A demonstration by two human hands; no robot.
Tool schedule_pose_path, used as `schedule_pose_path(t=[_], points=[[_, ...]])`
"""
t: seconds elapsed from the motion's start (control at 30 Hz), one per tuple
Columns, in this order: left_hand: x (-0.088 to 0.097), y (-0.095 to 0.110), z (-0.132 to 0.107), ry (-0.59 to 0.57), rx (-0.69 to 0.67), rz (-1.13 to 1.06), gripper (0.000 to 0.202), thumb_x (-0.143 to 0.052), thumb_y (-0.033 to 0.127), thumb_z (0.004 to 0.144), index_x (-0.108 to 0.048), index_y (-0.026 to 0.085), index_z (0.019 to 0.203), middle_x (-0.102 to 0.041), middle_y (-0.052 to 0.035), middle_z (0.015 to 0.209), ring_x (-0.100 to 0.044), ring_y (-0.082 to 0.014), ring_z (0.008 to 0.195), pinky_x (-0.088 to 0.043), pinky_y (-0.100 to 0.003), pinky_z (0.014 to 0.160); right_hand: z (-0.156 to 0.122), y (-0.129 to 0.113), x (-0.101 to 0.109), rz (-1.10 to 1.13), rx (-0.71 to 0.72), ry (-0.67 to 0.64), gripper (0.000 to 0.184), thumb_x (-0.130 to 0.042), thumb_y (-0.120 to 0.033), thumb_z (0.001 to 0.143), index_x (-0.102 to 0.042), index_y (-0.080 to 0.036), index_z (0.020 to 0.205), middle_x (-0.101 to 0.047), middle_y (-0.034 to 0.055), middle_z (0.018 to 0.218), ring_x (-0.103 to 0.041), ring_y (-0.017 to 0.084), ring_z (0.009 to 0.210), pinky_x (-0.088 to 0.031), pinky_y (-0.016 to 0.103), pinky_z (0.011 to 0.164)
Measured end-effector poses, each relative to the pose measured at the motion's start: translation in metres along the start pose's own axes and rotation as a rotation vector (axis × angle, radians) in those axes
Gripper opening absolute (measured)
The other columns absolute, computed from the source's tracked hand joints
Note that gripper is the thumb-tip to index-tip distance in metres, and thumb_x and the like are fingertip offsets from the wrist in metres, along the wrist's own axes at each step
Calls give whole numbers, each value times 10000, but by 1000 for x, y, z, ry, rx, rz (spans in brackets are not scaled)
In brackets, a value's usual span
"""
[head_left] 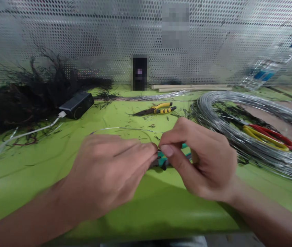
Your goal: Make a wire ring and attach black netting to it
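Observation:
My left hand (109,171) and my right hand (199,157) meet fingertip to fingertip over the green table (27,178). Both pinch a thin silver wire (125,129) that arcs away to the left above the table. Under my right hand lies a teal-handled tool (165,161), partly hidden; I cannot tell whether the hand grips it. The left hand is blurred by motion.
Yellow-and-black pliers (158,109) lie beyond the hands. A big coil of silver wire (251,137) sits at right with red and yellow handles (269,135) on it. A black adapter (77,104) with white cable and a black fibre heap (19,96) are at left. A perforated metal wall (84,41) and water bottle (266,70) stand behind.

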State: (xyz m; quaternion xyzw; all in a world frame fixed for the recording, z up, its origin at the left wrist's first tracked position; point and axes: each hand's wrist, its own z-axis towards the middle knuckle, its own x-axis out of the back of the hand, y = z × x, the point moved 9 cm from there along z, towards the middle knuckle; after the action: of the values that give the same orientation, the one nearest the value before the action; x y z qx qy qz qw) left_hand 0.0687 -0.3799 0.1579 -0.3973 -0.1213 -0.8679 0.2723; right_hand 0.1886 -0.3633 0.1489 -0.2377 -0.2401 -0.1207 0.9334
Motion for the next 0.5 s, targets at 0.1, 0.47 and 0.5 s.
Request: schedule_pose_path(t=[0.1,0.47,0.5], points=[[0,1,0,0,-4,16,279,-569,179,1006,-620,229,736,-711,0,646,-667,-175,507,-414,-382,459,3,8,-3,119,-143,-67,140,-588,-102,985,-623,-186,878,-608,-7,738,-528,114,645,-437,264,551],[10,-9,3,-19,116,-7,146,-585,272,1019,-699,270,927,-752,53,691,-655,-153,522,-415,-365,507,0,12,9,201,-48,108,108,-700,-87,936,-684,-115,1039,-708,26,825,-642,123,721,-551,262,632],[12,-12,3,-17,139,-21,142,-594,302,1017,-705,277,931,-755,58,690,-655,-143,516,-412,-350,498,-2,2,13,107,78,150,155,-713,-54,913,-694,-96,1061,-741,61,886,-674,140,781,-579,279,689]])
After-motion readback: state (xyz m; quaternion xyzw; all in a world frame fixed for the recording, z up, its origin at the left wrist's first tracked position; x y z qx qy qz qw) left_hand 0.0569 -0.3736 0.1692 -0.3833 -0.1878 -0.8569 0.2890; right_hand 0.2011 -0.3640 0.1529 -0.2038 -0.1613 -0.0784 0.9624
